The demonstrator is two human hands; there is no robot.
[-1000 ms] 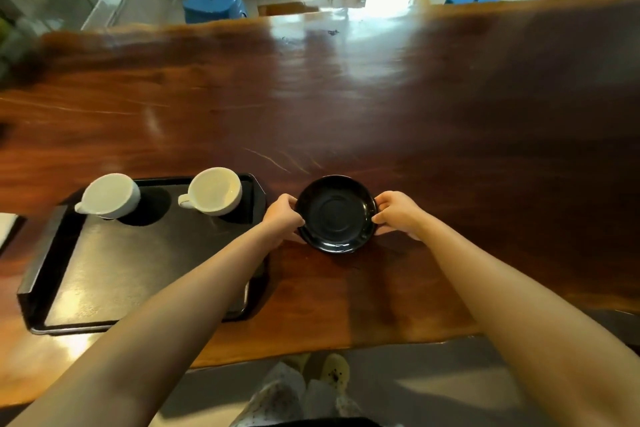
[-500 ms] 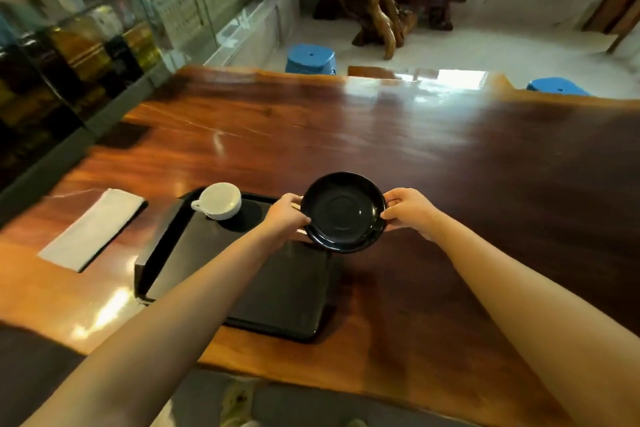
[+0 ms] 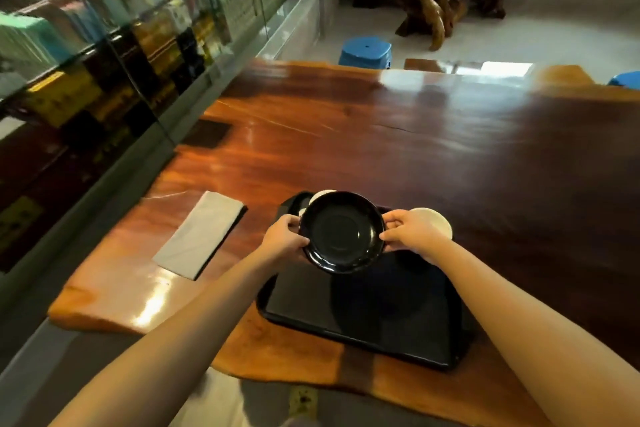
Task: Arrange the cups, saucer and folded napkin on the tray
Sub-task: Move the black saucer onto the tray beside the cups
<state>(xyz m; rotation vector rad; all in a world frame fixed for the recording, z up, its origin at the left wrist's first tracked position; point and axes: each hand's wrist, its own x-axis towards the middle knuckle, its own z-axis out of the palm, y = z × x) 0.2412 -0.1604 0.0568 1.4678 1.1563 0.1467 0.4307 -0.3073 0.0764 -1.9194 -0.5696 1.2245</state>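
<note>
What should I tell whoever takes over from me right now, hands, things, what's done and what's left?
Left hand and right hand each grip a side of the black saucer, held tilted in the air above the black tray.
Two white cups stand at the tray's far end: one mostly hidden behind the saucer, the other behind the right hand.
The folded napkin lies flat on the wooden table, left of the tray.
Done: both cups on the tray.
Left: set the saucer down on the tray's open near part, then bring the napkin over.
</note>
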